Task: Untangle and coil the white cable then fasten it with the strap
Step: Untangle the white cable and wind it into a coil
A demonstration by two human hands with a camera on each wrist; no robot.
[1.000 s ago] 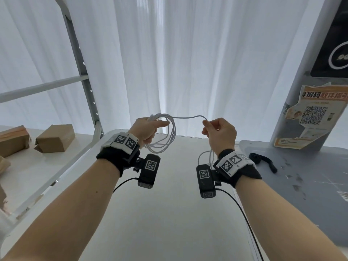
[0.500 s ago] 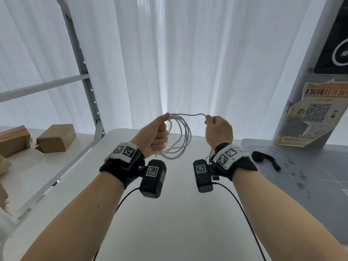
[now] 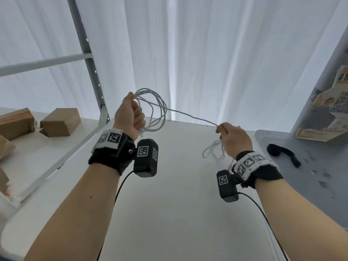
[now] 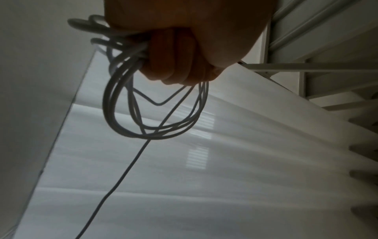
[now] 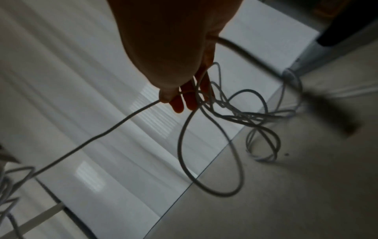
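A white desk (image 3: 169, 213); beside it a grey desk (image 3: 310, 185) bears a black strap (image 3: 282, 152); a shelf (image 3: 28, 153) holds cardboard boxes (image 3: 60, 122).

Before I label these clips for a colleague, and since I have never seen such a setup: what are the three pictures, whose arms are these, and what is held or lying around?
No machine here: a person works bare-handed, with black cameras strapped to both wrists. The wide picture comes from a head-worn camera; the two dark ones look along each hand. The left hand grips a bundle of loops of the thin white cable. The right hand pinches the same cable further along, so a stretch runs between both; its grip leaves the uncoiled tangle hanging below onto the white table. A black fabric strap lies untouched on the grey surface to the right. Brown cardboard boxes sit on a shelf to the left.
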